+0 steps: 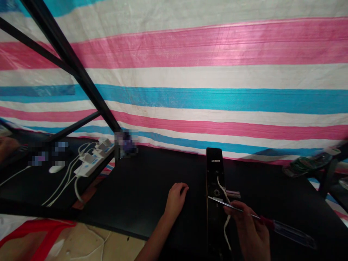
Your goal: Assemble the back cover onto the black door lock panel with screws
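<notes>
A long black device (214, 168) lies lengthwise on the black table, with small round fittings on its face and a white cord (222, 185) running along it. My right hand (251, 228) grips a screwdriver (257, 217) by its metal shaft. The tool's red and clear handle points off to the right, and its tip touches or lies just over the device's left edge. Left of the device, apart from it, my left hand (175, 199) rests on the tabletop with fingers curled in; nothing shows in it. A small pale pinkish strip (233, 194) lies just beyond my right hand.
On the left, a white power strip (95, 159) with plugs and cables sits on another table beside a white mouse (56, 167). Another person's hand (8, 146) is at the far left. A clear plastic bag (301, 165) lies back right. Striped sheeting (203, 98) hangs behind.
</notes>
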The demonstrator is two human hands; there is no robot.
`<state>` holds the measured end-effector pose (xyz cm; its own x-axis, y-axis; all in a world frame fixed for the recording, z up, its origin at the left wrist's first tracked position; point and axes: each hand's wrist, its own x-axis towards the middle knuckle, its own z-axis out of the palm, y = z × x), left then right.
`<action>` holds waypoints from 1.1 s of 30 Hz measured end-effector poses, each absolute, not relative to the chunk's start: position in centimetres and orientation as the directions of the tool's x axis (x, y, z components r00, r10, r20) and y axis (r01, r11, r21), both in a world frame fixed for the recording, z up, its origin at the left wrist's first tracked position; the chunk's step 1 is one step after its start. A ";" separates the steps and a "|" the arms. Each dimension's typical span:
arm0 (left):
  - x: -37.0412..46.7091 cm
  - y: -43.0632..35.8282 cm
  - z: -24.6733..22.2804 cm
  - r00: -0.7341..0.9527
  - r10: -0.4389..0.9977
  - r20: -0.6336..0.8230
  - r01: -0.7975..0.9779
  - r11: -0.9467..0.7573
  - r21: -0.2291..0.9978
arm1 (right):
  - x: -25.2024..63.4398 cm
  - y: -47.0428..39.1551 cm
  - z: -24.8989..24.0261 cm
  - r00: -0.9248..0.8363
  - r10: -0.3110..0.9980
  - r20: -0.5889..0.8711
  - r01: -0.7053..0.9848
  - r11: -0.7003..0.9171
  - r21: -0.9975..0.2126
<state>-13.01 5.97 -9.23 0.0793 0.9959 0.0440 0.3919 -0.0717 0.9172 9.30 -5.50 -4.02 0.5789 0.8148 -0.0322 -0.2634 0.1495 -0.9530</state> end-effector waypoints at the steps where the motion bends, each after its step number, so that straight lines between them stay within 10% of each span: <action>1: -12.7 5.7 -8.8 0.069 0.998 0.012 0.352 -0.035 0.935 | 8.9 -5.6 -3.9 0.561 0.827 -0.029 -0.242 0.130 -0.962; 7: -10.0 3.7 -5.5 0.082 0.980 -0.181 -0.036 0.185 0.982 | 7.8 -5.5 -3.3 0.519 0.855 -0.026 -0.175 0.077 -0.982; 16: -7.5 1.1 -3.3 0.167 0.851 -0.498 -0.714 0.452 0.535 | 7.6 -5.8 -3.3 0.587 0.810 -0.002 -0.170 0.121 -0.978; 33: -9.5 1.2 0.1 0.177 0.958 -0.224 -0.132 0.248 0.960 | 10.3 -6.5 -0.7 0.496 0.867 0.045 -0.175 0.151 -0.973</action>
